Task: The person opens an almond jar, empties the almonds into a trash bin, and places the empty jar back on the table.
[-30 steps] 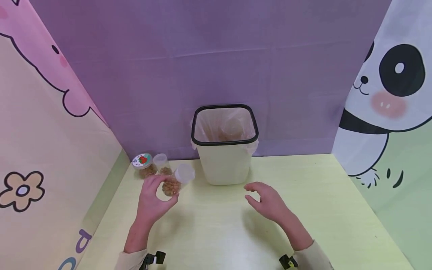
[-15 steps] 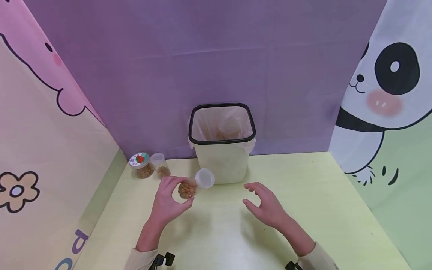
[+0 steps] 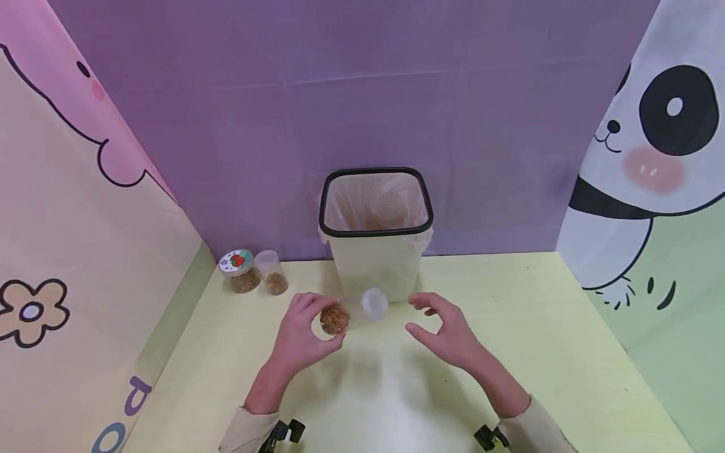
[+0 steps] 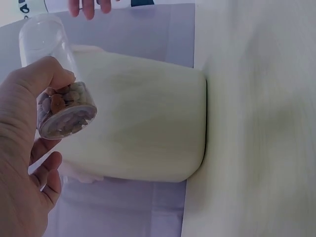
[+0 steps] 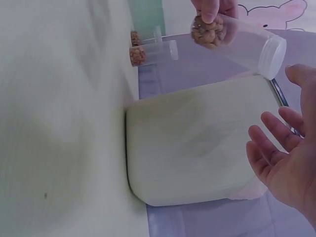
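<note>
Your left hand (image 3: 298, 336) clamps a jar (image 3: 336, 318) in front of the bin (image 3: 375, 267); your right hand (image 3: 447, 333), thumb and fingers apart, hovers near the bin's front right. Left of the bin stand a tub (image 3: 241, 275) and another jar (image 3: 274, 275).

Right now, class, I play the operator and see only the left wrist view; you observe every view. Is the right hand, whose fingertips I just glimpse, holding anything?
Observer: No, the right hand holds nothing; the head view shows its fingers loosely curved.
Operator: Does anything stand to the left of the bin?
Observer: Yes, a strawberry-lidded jar and a slimmer clear container, side by side.
Operator: Is the bin's opening covered?
Observer: No, it is open at the top, framed by a black rim.
</note>
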`<state>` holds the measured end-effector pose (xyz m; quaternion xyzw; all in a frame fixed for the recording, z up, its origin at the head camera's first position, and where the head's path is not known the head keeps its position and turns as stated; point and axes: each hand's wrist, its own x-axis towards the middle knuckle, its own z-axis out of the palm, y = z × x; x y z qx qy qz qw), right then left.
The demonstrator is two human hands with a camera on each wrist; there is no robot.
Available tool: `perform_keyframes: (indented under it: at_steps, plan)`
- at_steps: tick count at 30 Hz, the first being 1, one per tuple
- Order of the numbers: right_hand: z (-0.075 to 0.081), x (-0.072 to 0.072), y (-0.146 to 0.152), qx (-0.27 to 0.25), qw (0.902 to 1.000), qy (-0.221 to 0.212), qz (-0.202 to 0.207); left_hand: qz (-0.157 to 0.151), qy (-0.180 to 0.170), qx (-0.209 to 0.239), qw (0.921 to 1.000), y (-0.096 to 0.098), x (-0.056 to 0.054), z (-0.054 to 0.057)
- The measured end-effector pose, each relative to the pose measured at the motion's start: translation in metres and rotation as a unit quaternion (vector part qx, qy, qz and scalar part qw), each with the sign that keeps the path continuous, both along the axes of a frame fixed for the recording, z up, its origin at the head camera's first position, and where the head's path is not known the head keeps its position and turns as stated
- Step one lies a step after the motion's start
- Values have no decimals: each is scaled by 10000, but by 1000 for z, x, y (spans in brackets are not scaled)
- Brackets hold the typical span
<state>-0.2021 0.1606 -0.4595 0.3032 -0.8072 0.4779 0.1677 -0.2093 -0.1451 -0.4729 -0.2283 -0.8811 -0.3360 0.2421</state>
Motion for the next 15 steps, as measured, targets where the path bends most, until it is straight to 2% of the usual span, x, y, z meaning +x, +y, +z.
perform_keyframes:
  at_steps: [9, 15]
  plan:
    - [10, -12, -10, 49, 9983, -580, 14, -261, 272, -99, 9992, 14, -3, 0]
    - [13, -9, -13, 297, 9952, -871, -326, -395, 245, -59, 9989, 23, -3, -5]
